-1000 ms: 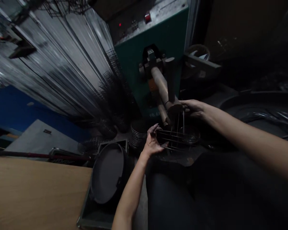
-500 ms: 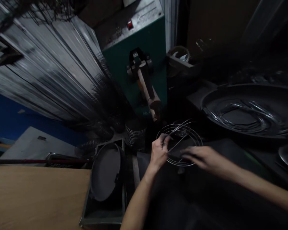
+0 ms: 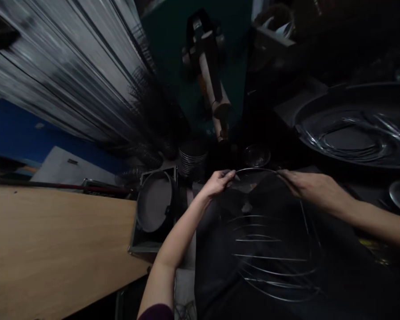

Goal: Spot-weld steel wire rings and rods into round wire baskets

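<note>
Steel wire frame (image 3: 255,169), top ring in closed fingers (left hand (image 3: 217,184), right hand (image 3: 313,187))

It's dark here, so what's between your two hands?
In the head view, the curved top ring of a wire frame stretches between the left hand and right hand.

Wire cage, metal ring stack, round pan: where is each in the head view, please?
Wire cage (image 3: 270,257), head view, on a lower hoop.
Metal ring stack (image 3: 192,162), head view, on its side.
Round pan (image 3: 353,86), head view, on its rim.
</note>
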A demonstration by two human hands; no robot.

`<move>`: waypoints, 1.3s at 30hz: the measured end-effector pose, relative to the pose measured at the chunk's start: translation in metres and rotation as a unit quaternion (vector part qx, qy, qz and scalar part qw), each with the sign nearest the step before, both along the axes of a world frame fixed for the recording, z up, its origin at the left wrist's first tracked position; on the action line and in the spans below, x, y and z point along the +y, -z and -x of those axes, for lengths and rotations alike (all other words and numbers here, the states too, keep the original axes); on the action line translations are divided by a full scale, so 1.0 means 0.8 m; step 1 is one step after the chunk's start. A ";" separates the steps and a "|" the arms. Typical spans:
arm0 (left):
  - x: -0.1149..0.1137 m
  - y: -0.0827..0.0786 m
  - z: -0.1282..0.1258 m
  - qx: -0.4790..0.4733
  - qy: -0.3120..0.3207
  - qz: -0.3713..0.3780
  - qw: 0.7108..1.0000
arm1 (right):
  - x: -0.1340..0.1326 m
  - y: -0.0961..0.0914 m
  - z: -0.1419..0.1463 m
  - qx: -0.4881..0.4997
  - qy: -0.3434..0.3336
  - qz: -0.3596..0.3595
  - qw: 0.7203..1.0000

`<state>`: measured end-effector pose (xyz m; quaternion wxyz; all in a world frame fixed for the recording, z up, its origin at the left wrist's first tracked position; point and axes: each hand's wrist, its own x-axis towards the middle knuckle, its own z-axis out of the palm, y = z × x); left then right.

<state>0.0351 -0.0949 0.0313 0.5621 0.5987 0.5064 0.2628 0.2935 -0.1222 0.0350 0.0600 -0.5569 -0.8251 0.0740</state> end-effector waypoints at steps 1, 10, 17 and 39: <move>-0.004 0.015 -0.001 0.045 -0.009 -0.041 0.998 | -0.001 0.005 0.004 -0.037 -0.006 0.021 0.999; -0.010 0.053 0.005 0.387 0.031 -0.267 0.882 | 0.034 0.017 0.040 -0.093 -0.053 0.038 0.994; 0.021 0.039 0.010 0.344 0.052 -0.266 0.899 | 0.067 0.027 0.046 -0.098 -0.070 0.032 0.992; 0.101 -0.058 0.039 0.376 0.037 -0.298 0.877 | 0.167 -0.049 0.078 -0.073 -0.078 0.032 0.994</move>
